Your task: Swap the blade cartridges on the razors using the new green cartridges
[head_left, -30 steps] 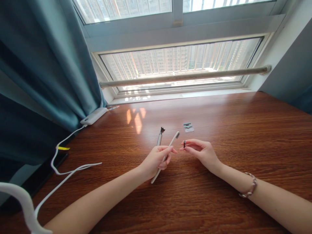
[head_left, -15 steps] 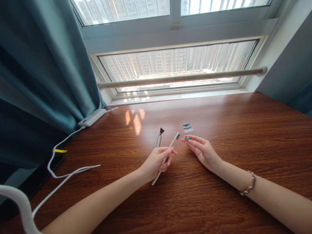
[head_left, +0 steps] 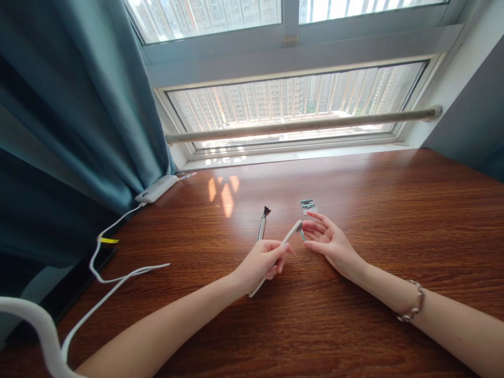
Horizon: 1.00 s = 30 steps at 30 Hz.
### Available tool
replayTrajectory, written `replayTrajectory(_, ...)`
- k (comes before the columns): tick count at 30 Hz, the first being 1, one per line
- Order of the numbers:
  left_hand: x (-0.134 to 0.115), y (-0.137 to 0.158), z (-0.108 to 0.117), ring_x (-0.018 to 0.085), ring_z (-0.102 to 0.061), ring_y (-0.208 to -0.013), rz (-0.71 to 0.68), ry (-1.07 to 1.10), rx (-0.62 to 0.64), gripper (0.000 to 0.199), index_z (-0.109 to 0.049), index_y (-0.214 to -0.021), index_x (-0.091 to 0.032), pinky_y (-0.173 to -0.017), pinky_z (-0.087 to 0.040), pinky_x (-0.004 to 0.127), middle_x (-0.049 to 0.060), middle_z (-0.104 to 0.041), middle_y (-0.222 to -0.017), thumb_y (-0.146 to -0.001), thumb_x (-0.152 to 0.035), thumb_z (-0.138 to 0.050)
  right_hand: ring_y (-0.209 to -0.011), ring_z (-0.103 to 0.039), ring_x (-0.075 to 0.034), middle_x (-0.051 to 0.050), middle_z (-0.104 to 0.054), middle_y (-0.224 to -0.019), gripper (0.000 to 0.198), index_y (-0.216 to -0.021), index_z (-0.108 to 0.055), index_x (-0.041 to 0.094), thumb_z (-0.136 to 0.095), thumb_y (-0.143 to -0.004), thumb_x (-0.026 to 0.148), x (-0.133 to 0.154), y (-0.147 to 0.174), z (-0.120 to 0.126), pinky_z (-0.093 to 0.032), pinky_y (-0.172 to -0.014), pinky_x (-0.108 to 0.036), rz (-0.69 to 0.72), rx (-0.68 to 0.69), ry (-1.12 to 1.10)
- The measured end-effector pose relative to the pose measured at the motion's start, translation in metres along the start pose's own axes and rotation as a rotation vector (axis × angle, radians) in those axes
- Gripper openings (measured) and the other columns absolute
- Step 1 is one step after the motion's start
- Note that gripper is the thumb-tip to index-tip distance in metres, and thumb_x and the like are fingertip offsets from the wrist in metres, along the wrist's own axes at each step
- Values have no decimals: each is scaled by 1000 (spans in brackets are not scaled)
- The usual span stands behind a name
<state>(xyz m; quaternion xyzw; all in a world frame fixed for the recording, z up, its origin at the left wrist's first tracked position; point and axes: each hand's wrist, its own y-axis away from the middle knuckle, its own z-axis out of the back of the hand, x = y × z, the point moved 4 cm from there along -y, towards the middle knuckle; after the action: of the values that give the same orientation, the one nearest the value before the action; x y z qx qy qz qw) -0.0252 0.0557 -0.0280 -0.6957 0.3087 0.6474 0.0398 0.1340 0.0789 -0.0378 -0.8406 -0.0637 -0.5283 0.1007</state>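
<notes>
Bright daylight through the window [head_left: 275, 97]

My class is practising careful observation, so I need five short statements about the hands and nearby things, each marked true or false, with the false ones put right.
1. The left hand holds a toothbrush. True.
2. The bracelet is on the left arm. False: the bracelet is on the right arm.
3. The right hand holds a small green-edged piece close to the bristles. True.
4. The clear case is underneath the left hand. False: it lies beyond the right hand, toward the window.
5. A yellow tag is on the white cable. True.
</notes>
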Motion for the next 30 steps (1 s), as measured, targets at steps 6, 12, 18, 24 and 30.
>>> replayTrajectory(6, -1, 0, -2, 1, -21, -31, 23, 45, 6, 32, -57, -85, -12, -34, -8, 19, -5, -42, -45, -77, -42, -50, -99, -54, -17, -4, -57, -100, 66, -115, -42, 26, -71, -57, 12, 3, -4, 2, -36, -98, -39, 34, 25, 81)
replayTrajectory(12, 2, 0, -1, 2, -23, -32, 48, -8, 10, 33, -57, -82, -11, -34, -9, 18, -4, -43, -45, -76, -43, -52, -100, -53, -17, -6, -55, -103, 69, -120, -34, 26, -68, -62, 12, 3, -6, 5, -36, -97, -40, 117, 79, 154)
replayTrajectory(18, 1, -1, 0, 1, -21, -31, 28, 21, -22, 33, -56, -83, -12, -34, -8, 17, -5, -42, -45, -76, -43, -51, -101, -52, -17, -6, -54, -103, 70, -123, -32, 26, -65, -63, 10, 2, -5, 6, -37, -97, -40, 159, 106, 205)
replayTrajectory(24, 4, 1, -6, 2, -24, -32, 86, -41, 34, 29, -56, -80, -11, -33, -12, 17, -4, -44, -44, -77, -39, -50, -101, -52, -17, -5, -54, -103, 73, -125, -27, 28, -63, -64, 9, 0, -6, 6, -36, -97, -40, 197, 111, 277)
replayTrajectory(30, 6, 1, -6, 2, -22, -32, 90, -48, 18, 30, -56, -81, -11, -33, -11, 17, -4, -43, -44, -77, -41, -50, -96, -52, -17, -5, -54, -98, 78, -125, -25, 27, -67, -61, 10, 1, -6, 8, -38, -93, -40, 232, 66, 314)
